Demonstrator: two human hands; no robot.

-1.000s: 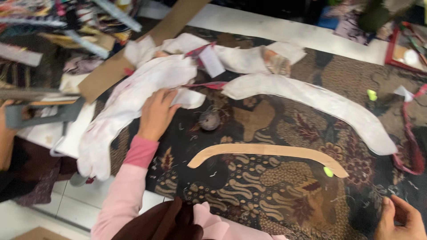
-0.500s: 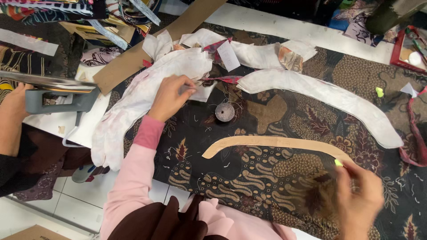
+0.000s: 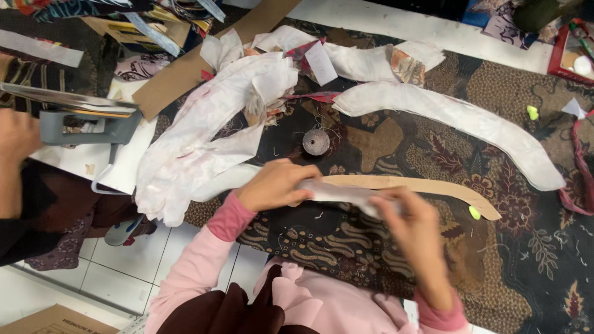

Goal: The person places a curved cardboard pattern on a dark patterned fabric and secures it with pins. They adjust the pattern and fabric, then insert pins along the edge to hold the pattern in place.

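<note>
I see my left hand (image 3: pixel 276 184) and right hand (image 3: pixel 413 224), each grip closed on 1 white fabric strip (image 3: pixel 346 193) stretched between them, just above the curved tan pattern piece (image 3: pixel 433 187) on the batik-covered table (image 3: pixel 371 260). A small round weight (image 3: pixel 316 141) sits near, beside heaped white pieces (image 3: pixel 204 136).

Two pink-sleeved arms reaching forward from the lower edge, left hand (image 3: pixel 275 184) knuckles up with fingers curled in a closed grip, right hand (image 3: pixel 411 219) blurred, fingers pinched, hands near together
</note>
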